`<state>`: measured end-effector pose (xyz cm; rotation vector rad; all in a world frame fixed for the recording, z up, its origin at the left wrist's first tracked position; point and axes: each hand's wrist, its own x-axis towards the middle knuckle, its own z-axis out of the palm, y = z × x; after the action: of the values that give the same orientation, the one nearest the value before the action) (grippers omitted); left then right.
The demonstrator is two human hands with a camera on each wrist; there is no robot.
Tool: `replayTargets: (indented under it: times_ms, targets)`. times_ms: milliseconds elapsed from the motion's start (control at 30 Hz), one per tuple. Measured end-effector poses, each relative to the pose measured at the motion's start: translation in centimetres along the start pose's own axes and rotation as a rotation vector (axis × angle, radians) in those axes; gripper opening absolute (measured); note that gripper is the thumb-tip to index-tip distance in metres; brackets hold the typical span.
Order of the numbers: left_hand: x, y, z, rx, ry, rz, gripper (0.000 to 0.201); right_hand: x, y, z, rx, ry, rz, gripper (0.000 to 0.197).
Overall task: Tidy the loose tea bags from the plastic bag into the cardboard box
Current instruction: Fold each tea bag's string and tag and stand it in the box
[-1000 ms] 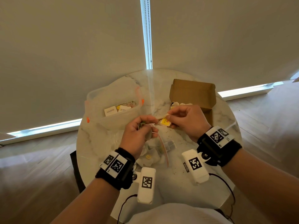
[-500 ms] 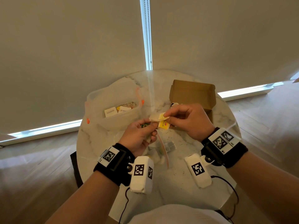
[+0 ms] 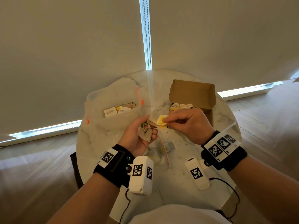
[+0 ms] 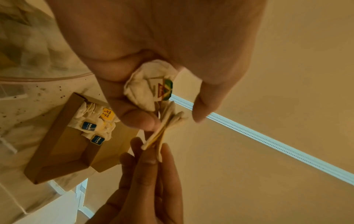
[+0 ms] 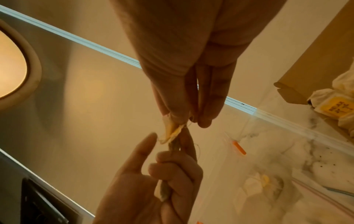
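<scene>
My left hand (image 3: 137, 136) is palm up and curls around a crumpled tea bag with a green and red tag (image 3: 145, 129) (image 4: 151, 86). My right hand (image 3: 186, 123) pinches a flat tea bag with a yellow tag (image 3: 161, 119) (image 5: 172, 130) right beside it, and the two bags touch between the hands. Both hands hover over the marble table, just in front of the open cardboard box (image 3: 192, 94). The box holds several tea bags (image 4: 95, 121) with blue and yellow tags. A flat zip plastic bag (image 3: 161, 152) with more tea bags lies under the hands.
A large clear plastic bag (image 3: 113, 101) with orange clips stands at the back left of the round marble table (image 3: 97, 143) and holds white sachets (image 3: 110, 112). Dark tea crumbs (image 3: 171, 131) dot the table. Blinds hang close behind the table.
My left wrist has rolled palm up, which shows the green-tagged bag in its fingers. The right hand keeps its pinch on the yellow-tagged bag and has shifted slightly toward the box.
</scene>
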<state>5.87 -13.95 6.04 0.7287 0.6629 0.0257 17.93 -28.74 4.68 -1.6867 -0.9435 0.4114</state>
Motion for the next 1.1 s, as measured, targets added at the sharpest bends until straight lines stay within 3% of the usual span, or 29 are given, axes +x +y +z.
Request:
replayTargets:
  times_ms: [167, 267, 333, 467, 567, 800, 900, 1000, 1100]
  targets:
    - [0.5, -0.7, -0.2, 0.118, 0.092, 0.1, 0.024, 0.0, -0.1, 0.1, -0.052, -0.018, -0.033, 0.024]
    - [0.7, -0.7, 0.1, 0.114, 0.099, 0.118, 0.03, 0.1, -0.4, 0.8, 0.186, 0.063, 0.192, 0.03]
    - [0.8, -0.8, 0.4, 0.107, 0.098, 0.128, 0.034, 0.2, 0.0, 1.5, 0.2, 0.114, 0.301, 0.029]
    - [1.4, -1.1, 0.5, 0.096, 0.137, 0.118, 0.04, 0.4, 0.9, 1.8, 0.172, 0.169, 0.379, 0.009]
    - [2.0, -0.9, 0.4, 0.097, 0.168, 0.089, 0.035, 1.0, 1.7, 0.9, 0.218, 0.24, 0.413, 0.005]
    - [3.6, -0.4, 0.0, 0.08, 0.203, 0.026, 0.026, 3.8, 7.9, -6.0, -0.187, 0.244, 0.455, 0.012]
    - [4.2, -0.3, 0.0, 0.094, 0.213, 0.009, 0.023, 4.9, 12.2, -7.9, -0.494, 0.172, 0.537, 0.011]
    - [4.8, -0.2, 0.0, 0.117, 0.228, -0.003, 0.02, 5.2, 16.0, -7.9, -0.739, -0.058, 0.682, 0.023]
    - [5.5, -0.2, -0.2, 0.144, 0.241, -0.012, 0.021, 5.4, 18.2, -7.0, -0.834, -0.262, 0.691, 0.025]
